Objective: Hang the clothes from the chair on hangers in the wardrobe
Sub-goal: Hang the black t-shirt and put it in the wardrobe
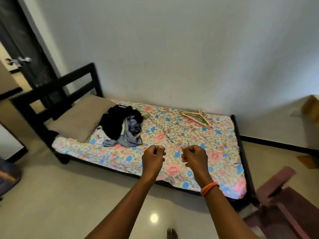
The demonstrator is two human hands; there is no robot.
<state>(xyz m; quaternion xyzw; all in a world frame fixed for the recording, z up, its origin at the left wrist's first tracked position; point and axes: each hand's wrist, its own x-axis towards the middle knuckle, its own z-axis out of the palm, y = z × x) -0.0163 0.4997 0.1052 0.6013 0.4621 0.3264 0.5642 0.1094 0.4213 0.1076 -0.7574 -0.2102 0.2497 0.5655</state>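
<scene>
A heap of dark and grey-blue clothes [123, 129] lies on the flowered bed [189, 140], beside a beige pillow [77, 121]. Several thin hangers [197, 118], pink and pale, lie in a bunch near the bed's far right corner by the wall. My left hand [152, 157] and my right hand [195, 156] are both held out in front of me above the bed's near edge, fingers curled into fists with nothing in them. An orange band circles my right wrist. No wardrobe shows in this view.
A dark door [24, 49] with a metal handle stands at the left behind the black bed frame [57, 87]. A reddish-brown chair [283, 195] sits at the lower right. A cardboard box [310, 106] stands at the far right. Glossy tiled floor [77, 195] spreads below.
</scene>
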